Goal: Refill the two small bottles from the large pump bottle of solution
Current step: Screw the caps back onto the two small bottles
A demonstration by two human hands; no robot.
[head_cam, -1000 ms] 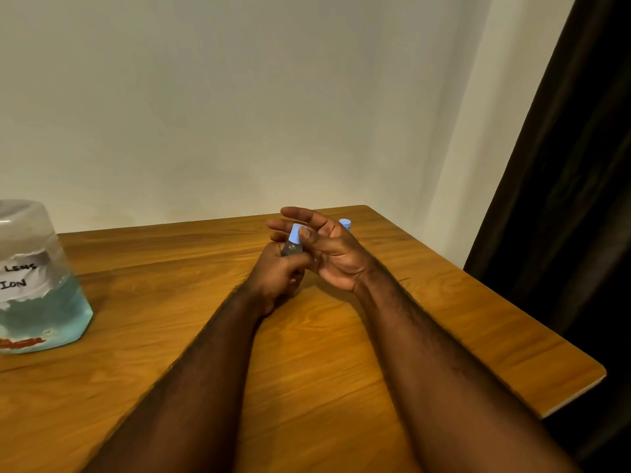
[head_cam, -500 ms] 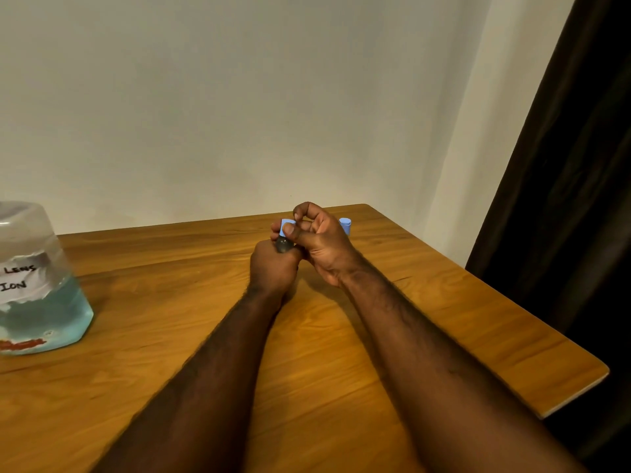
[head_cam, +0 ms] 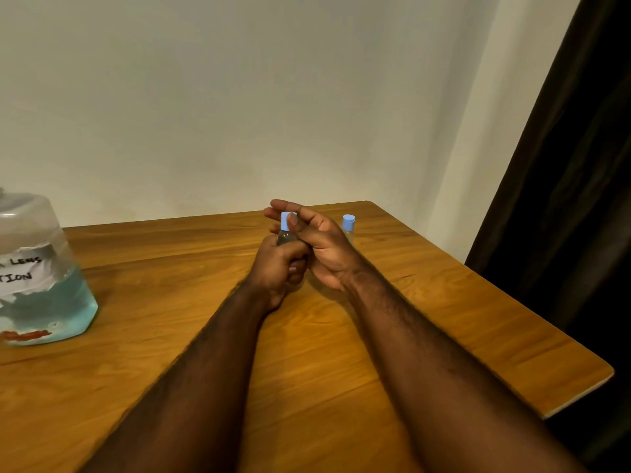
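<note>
The small bottle [head_cam: 286,235] you are working on stands upright a little beyond the middle of the table [head_cam: 444,302], toward 12 o'clock from you. Your left hand [head_cam: 278,264] is wrapped around its clear body, fingers curled tight, so only the neck and shoulder show above your fist. Your right hand [head_cam: 319,244] comes in from 3 o'clock and pinches the blue cap [head_cam: 284,220], thumb on the near face and the fairly straight fingers behind it. The second small bottle [head_cam: 348,228], also blue-capped, stands on the table at about 3 o'clock from the first, just past your right hand and apart from it. Well off at 9 o'clock, by the table's left side, sits the large bottle [head_cam: 37,268], partly cut off by the frame, holding pale blue liquid and wearing a torn handwritten label [head_cam: 24,271]. A dark curtain [head_cam: 563,199] hangs at 2 o'clock beside the table.
</note>
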